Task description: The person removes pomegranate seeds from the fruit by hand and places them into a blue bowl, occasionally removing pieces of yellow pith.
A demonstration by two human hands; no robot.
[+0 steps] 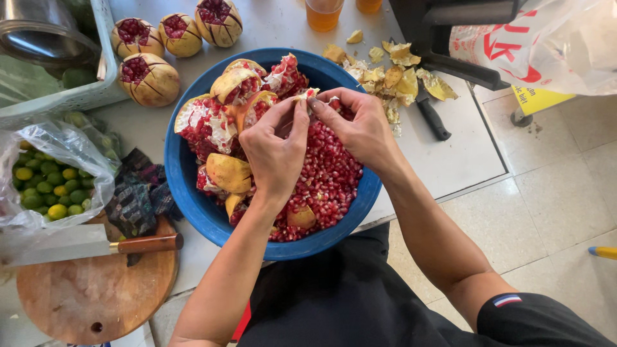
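Note:
My left hand and my right hand meet over a large blue bowl on a grey counter. Both pinch one pomegranate piece, pale pith with red seeds, held between the fingertips. The bowl holds a heap of loose red seeds on its right side. Broken pomegranate chunks with yellow rind lie on its left side and far rim.
Several cut whole pomegranates lie beyond the bowl. A pile of rind scraps and a black-handled knife sit at right. At left are a bag of small limes, a cleaver on a round wooden board, a dark cloth.

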